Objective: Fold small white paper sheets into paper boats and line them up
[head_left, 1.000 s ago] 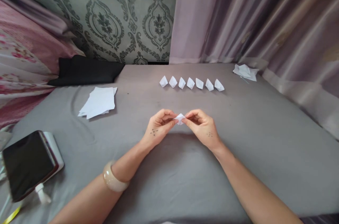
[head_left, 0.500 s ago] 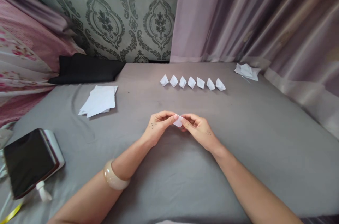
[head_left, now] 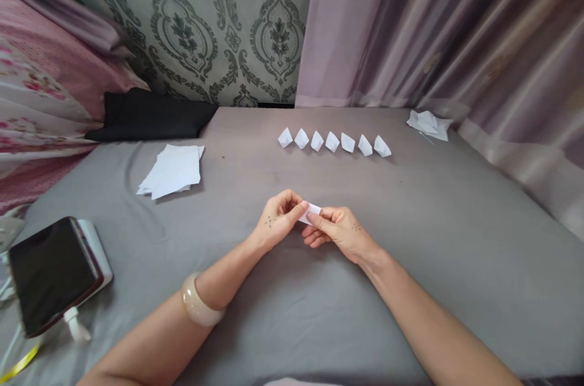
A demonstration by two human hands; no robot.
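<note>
A small folded piece of white paper (head_left: 312,210) is held between both hands above the grey sheet. My left hand (head_left: 283,217) pinches its left edge between thumb and fingers. From the right, my right hand (head_left: 340,229) grips it with the thumb on top, the other fingers curled below. Parts of the paper are hidden under the thumbs. Beyond the hands, several small folded white paper shapes (head_left: 332,141) stand in a row on the sheet.
At the left lies a stack of white paper sheets (head_left: 172,172), with a black cloth (head_left: 152,113) behind it. A dark-screened tablet (head_left: 53,276) with a plugged cable is at near left. More white papers (head_left: 429,124) lie far right by the purple curtain (head_left: 387,27).
The folded paper has turned in my hands and shows a longer edge. My right hand's lower fingers have come out further beneath it. The view has shifted slightly.
</note>
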